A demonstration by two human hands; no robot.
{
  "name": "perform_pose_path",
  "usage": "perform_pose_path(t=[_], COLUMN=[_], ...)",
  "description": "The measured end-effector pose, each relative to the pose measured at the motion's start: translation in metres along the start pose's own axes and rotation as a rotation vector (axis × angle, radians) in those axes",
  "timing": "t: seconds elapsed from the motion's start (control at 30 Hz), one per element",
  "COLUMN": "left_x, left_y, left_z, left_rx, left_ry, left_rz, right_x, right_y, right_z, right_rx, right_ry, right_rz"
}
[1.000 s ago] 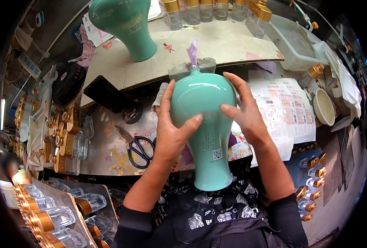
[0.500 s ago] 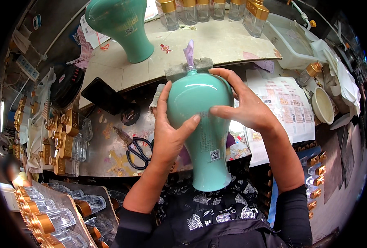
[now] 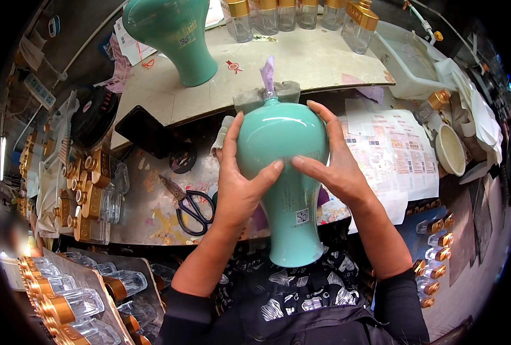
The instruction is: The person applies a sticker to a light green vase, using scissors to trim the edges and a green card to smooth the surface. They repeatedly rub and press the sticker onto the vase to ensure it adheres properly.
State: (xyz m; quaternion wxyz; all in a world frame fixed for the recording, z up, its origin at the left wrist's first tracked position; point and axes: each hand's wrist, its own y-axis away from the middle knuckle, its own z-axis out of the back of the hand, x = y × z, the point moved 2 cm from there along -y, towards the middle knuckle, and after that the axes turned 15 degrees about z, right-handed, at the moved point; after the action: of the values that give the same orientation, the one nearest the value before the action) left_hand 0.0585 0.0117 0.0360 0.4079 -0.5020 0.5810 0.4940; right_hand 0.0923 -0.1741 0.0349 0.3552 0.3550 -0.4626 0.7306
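Observation:
A glossy green vase-shaped bottle (image 3: 278, 135) lies tilted in front of me. Its narrow neck points away over the bench and its base is at my lap. A twist of light purple material (image 3: 267, 75) sticks out of the neck, which rests by a grey pad (image 3: 248, 99). My left hand (image 3: 236, 187) grips the left side of the bulge; my right hand (image 3: 343, 172) is curved round the right side. Both thumbs press on the front face, nearly meeting above a faint printed patch. A small square code shows lower down.
Black-handled scissors (image 3: 189, 206) and a dark phone (image 3: 142, 131) lie left. Another green bottle (image 3: 181, 43) and several gold-capped glass bottles (image 3: 360, 27) stand on the far board. Printed label sheets (image 3: 393, 146), a white bowl (image 3: 450, 149) and a plastic tub (image 3: 402, 66) are right.
My right hand has shifted outward to the bottle's right side, its fingers leaving the shoulder near the neck. Its thumb has come closer to my left thumb. The left hand keeps its hold.

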Motion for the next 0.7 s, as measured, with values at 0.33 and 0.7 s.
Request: perform_pose_path(t=[0.33,0.7], left_x=[0.002,0.003], left_y=[-0.001,-0.002], left_z=[0.003,0.003], left_rx=[-0.009,-0.005], left_ry=[-0.03,-0.042], left_rz=[-0.005,-0.018], right_x=[-0.004,0.01], right_y=[-0.005,-0.009], right_z=[0.004,0.008], right_rx=[-0.07,-0.03], right_ry=[-0.184,-0.319], right_rz=[-0.042,-0.066])
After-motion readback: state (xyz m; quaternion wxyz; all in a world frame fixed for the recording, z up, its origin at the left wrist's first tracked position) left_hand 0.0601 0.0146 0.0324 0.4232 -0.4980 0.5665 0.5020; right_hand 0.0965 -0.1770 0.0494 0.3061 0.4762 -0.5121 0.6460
